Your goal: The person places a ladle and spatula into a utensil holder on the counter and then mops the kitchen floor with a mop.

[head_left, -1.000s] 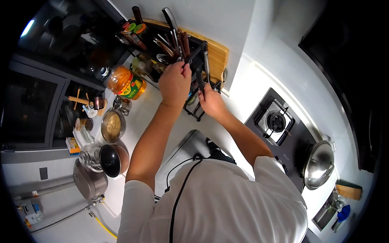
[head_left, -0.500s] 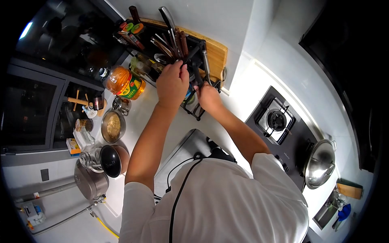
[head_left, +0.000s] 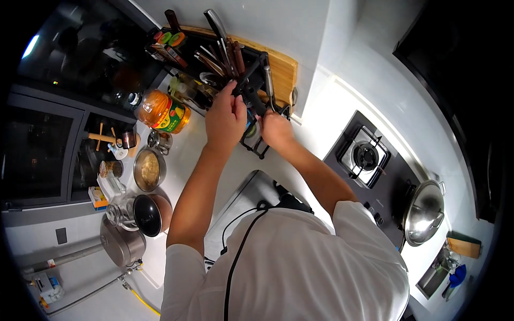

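A black wire rack stands against the wall, crowded with chopsticks and wooden-handled utensils. My left hand is at the rack's front left, fingers bent against its black frame and thumb slightly apart from them. On the rack's right side, my right hand is closed, with a dark handle-shaped piece running down to its thumb. What lies inside its fingers is hidden. A long metal handle rises just beyond that hand. Behind the rack leans a wooden cutting board.
An oil bottle stands left of my left forearm. A bowl with pale contents and a dark pot line the left counter. To the right are a gas burner and a lidded wok. Spice jars sit behind.
My left thumb has moved away from the fingers, and that hand has shifted slightly down. The dark handle-shaped piece shows more fully between my hands. My right hand stays nearly in place.
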`<state>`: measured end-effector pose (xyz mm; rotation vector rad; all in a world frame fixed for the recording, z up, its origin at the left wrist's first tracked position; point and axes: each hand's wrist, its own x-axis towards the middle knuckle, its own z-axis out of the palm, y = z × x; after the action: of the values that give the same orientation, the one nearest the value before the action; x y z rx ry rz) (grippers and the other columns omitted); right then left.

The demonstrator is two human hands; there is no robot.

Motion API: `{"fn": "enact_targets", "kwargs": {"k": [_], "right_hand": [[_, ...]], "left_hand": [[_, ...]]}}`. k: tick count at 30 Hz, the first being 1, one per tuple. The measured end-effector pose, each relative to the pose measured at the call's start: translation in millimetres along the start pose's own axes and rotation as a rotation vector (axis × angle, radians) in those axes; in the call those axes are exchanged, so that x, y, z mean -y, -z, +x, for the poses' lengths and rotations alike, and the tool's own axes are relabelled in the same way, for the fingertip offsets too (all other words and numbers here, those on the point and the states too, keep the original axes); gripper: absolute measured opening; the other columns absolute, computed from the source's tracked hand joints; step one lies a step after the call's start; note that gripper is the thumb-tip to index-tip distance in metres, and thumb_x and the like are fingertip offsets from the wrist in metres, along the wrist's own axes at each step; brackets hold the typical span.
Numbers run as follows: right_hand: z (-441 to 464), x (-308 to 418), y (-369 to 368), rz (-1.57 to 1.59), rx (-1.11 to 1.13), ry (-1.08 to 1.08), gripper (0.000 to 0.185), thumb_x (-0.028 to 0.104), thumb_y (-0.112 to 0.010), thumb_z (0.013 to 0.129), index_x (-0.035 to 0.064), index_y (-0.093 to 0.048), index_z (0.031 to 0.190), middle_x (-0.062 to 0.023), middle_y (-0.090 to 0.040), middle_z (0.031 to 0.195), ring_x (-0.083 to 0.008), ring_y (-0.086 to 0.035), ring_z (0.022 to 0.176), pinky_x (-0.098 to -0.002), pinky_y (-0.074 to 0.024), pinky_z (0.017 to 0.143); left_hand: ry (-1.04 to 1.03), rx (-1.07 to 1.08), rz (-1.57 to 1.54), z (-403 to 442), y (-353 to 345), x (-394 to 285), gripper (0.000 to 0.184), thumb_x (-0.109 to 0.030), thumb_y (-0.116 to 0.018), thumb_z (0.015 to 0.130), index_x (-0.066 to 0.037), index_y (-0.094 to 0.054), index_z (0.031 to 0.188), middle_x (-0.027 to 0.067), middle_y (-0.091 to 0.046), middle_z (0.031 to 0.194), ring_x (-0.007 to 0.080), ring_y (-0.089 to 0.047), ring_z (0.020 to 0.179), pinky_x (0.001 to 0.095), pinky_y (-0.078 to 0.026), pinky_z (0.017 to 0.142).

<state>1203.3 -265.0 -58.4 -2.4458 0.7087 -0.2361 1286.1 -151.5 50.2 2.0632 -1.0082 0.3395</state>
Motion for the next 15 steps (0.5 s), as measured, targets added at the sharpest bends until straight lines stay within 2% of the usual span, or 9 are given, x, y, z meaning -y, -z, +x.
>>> {"fn": "enact_targets", "kwargs": {"k": [1,4,7,10,15], "right_hand": [[1,0,0,0.010,-0.024,0.011,0.040,0.035,-0.054,0.096,-0.0038,-0.058,0.095,-0.0261,-0.068,0.087,-0.0416,-0.068,0.081,-0.0483,-0.0547,0.070],[4,5,7,-0.007,0.060,-0.040,0.035,0.031,-0.051,0.098,-0.0032,-0.059,0.097,-0.0241,-0.069,0.092,-0.0390,-0.068,0.088,-0.0466,-0.0545,0.078],[6,9,9,-0.009,0.067,-0.065,0.038,0.033,-0.051,0.097,-0.0035,-0.059,0.099,-0.0251,-0.068,0.093,-0.0387,-0.068,0.089,-0.0464,-0.0543,0.079],[8,4,8,0.036,0.029,0.011,0.045,0.040,-0.055,0.095,-0.0047,-0.060,0.100,-0.0283,-0.067,0.094,-0.0421,-0.067,0.088,-0.0489,-0.0538,0.078],[0,8,11,0.060,-0.007,0.000,0.048,0.039,-0.058,0.094,-0.0078,-0.059,0.104,-0.0315,-0.063,0.102,-0.0432,-0.066,0.091,-0.0483,-0.0537,0.080]], "left_hand": [[0.003,0.006,-0.003,-2,0,-1,0.034,-0.013,-0.061,0.089,-0.003,-0.059,0.122,0.0072,-0.063,0.074,0.0248,-0.063,0.063,0.0362,-0.052,0.061],[0.007,0.030,0.001,-8,-1,-4,0.034,-0.013,-0.061,0.089,-0.004,-0.059,0.122,0.0067,-0.063,0.073,0.0241,-0.062,0.062,0.0356,-0.052,0.060],[0.018,0.049,-0.014,-14,-2,-1,0.034,-0.012,-0.061,0.089,-0.004,-0.059,0.122,0.0064,-0.062,0.072,0.0236,-0.062,0.061,0.0351,-0.051,0.059],[-0.009,0.045,-0.024,-19,-2,0,0.034,-0.012,-0.062,0.088,-0.003,-0.059,0.121,0.0063,-0.061,0.071,0.0233,-0.061,0.061,0.0349,-0.051,0.059],[-0.021,0.083,-0.026,-31,3,-3,0.035,-0.012,-0.063,0.088,-0.003,-0.059,0.122,0.0069,-0.062,0.072,0.0235,-0.061,0.060,0.0346,-0.051,0.059]]}}
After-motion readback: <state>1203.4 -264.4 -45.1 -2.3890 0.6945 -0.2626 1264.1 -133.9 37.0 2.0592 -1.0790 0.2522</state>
